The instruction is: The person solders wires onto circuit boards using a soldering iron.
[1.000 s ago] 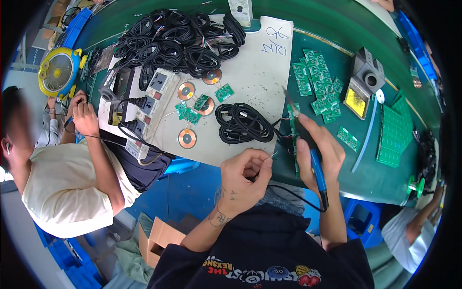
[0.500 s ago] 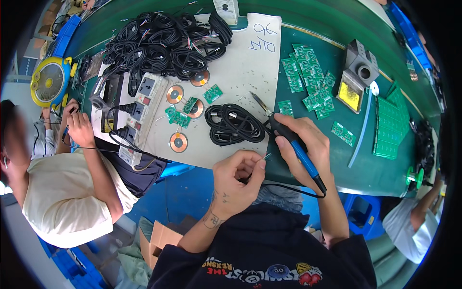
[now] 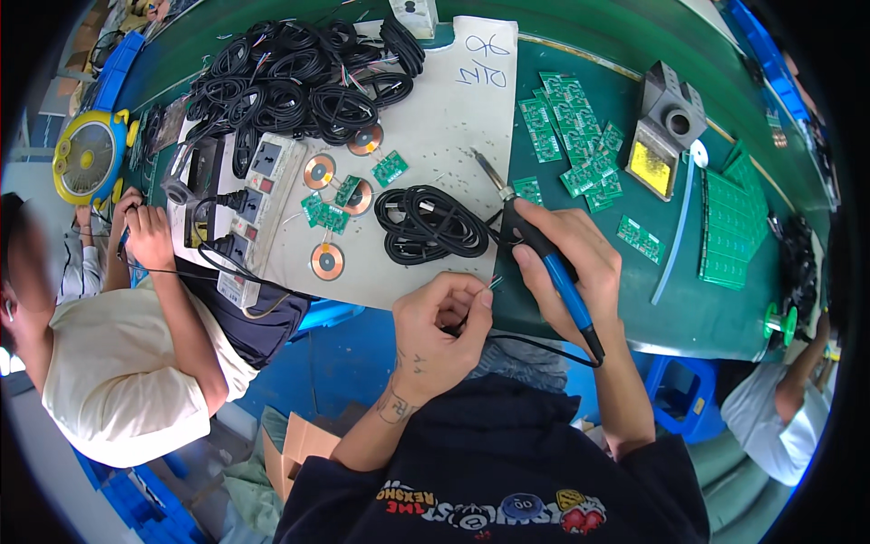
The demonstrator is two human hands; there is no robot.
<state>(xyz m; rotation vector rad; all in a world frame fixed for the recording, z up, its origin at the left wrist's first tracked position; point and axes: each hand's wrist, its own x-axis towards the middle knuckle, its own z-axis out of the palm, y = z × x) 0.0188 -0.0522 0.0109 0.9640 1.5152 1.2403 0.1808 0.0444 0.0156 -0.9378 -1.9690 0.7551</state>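
Right hand (image 3: 566, 258) has its grip clenched around a blue-handled soldering iron (image 3: 544, 263), held like a pen, metal tip (image 3: 485, 170) pointing up-left over the white sheet (image 3: 444, 109). Left hand (image 3: 444, 326) sits just beside it at the near edge of the green tabletop (image 3: 707, 308), fingers pinched closed on a thin wire end (image 3: 492, 283); the wire is too small to tell more. One black cable coil (image 3: 430, 222) lies on the sheet, just left of the iron. Three copper coil discs visible on the sheet: one (image 3: 319, 170), one (image 3: 366, 139), one (image 3: 327, 261); a fourth partly hidden under small boards near (image 3: 358, 195). Small green circuit boards (image 3: 331, 216) cluster among the discs, one more (image 3: 390, 168) apart. Bigger scatter of green boards (image 3: 571, 127) on the tabletop above the right hand, count unclear, single one (image 3: 641, 238) to the right. One pile of black cables (image 3: 299, 82) at far left of the sheet. One white power strip (image 3: 258, 204) with plugs. One grey iron stand with yellow sponge (image 3: 666, 136). One yellow-blue fan (image 3: 86, 159). Another person in a white shirt (image 3: 118, 372) works at the left, hands (image 3: 145, 231) on the tabletop edge
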